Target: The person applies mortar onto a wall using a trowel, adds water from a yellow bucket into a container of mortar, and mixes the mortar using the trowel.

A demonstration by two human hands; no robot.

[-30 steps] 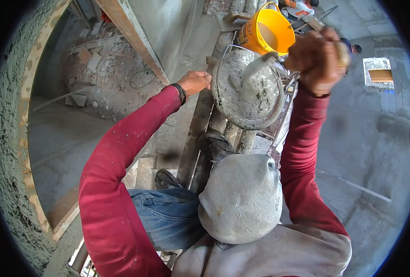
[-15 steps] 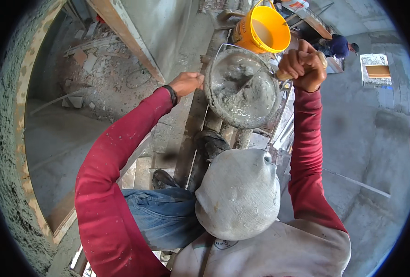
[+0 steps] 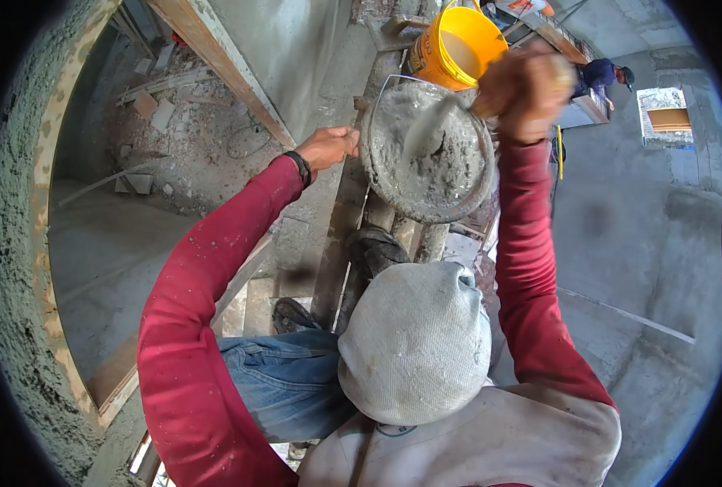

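A round bucket [image 3: 436, 217] of wet grey mortar [image 3: 450, 174] stands ahead of me, its thin wire handle raised at the far left side. My left hand [image 3: 331, 148] is closed on the bucket's left rim. Over the right rim, my right hand [image 3: 527, 93] grips a trowel, blurred by motion. The trowel's grey blade [image 3: 430, 130] reaches into the mortar, smeared as well. Just beyond stands a yellow bucket [image 3: 442, 71] with greyish liquid inside.
Wooden planks [image 3: 328, 268] lie under the mortar bucket and my shoes [image 3: 373, 250]. A timber-framed opening with rubble [image 3: 162, 114] beyond is on the left. Another person [image 3: 600, 75] bends at the far right, near a window opening [image 3: 664, 114].
The trowel has swept through the mortar, its blade now toward the far side of the bucket. My right hand has shifted slightly left; my left hand stays at the rim.
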